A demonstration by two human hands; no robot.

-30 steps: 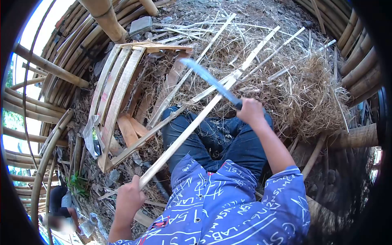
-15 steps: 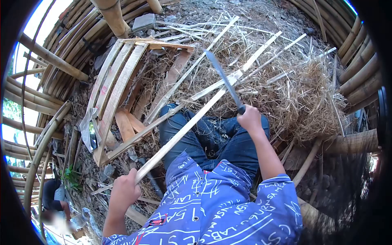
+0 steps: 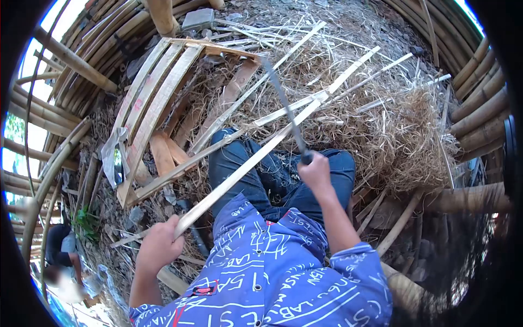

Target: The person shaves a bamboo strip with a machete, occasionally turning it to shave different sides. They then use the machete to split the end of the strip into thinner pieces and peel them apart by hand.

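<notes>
My left hand [image 3: 158, 245] is closed around the near end of a long, pale bamboo strip [image 3: 234, 179], low and left of my lap. The strip slants up and away to the right, over my thighs and out above the shavings. In my right hand [image 3: 315, 170] is the dark handle of a long knife [image 3: 280, 97], held above my right thigh. Its grey blade points away and to the left, crossing the strip just past my knees. Other narrow strips lie beneath and beyond this one.
A wooden slatted crate [image 3: 146, 111] lies on its side at the left. Curly shavings [image 3: 408, 141] are heaped ahead and to the right. Bamboo poles [image 3: 479, 122] stack along both sides. Another person [image 3: 65, 248] is at the far lower left.
My right hand and the knife have moved left and slightly nearer my body, the blade passing along the strip. My left hand keeps its grip; the view has shifted slightly.
</notes>
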